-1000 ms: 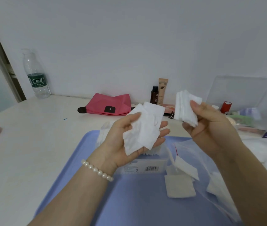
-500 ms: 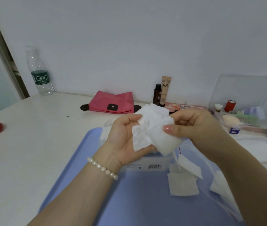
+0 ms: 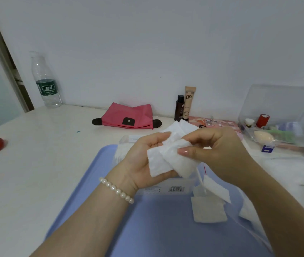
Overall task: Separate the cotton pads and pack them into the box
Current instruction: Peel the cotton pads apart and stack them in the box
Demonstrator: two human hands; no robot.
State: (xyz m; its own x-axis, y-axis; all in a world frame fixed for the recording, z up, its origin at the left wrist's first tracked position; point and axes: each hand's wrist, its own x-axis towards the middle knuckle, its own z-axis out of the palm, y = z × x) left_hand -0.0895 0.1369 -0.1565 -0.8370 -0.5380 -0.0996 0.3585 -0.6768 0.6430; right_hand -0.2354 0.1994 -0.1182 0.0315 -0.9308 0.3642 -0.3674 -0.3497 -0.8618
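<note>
Both hands meet above the blue tray [image 3: 95, 182]. The left hand [image 3: 143, 160] cradles a loose fan of cotton pads [image 3: 158, 164] in its curled palm, and the right hand [image 3: 218, 147] pinches a thicker stack [image 3: 184, 164] against them. The box [image 3: 169, 188] sits on the tray just beneath — mostly hidden. The risk is a clumsy merge: pads are thin and cling, so several may lift together, or slip out onto the loose pads [image 3: 208, 210] below.

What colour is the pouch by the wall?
Pink pouch with dark brown tabs, head view.
</note>
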